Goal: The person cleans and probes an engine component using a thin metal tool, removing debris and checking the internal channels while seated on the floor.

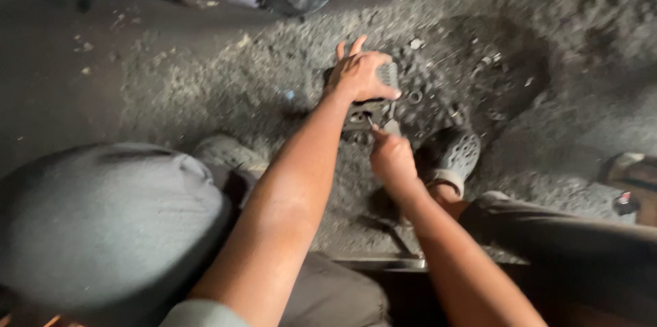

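Left hand (359, 75) clamped over grey metal part (373, 104) on gritty floor (205, 87); right hand (391, 156) just below, pinching small tool (392, 126) against part.

left hand (361, 75) lay on top of metal part (369, 104) on gravel floor (205, 87) | right hand (391, 157) just nearer, touching part's near edge | perforated clog (453, 154) right of right hand | washer (415, 96) right of part

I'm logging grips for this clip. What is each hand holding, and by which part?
Left hand presses down over the top of a dark metal part. Right hand pinches a small tool near its tip; its kind cannot be told.
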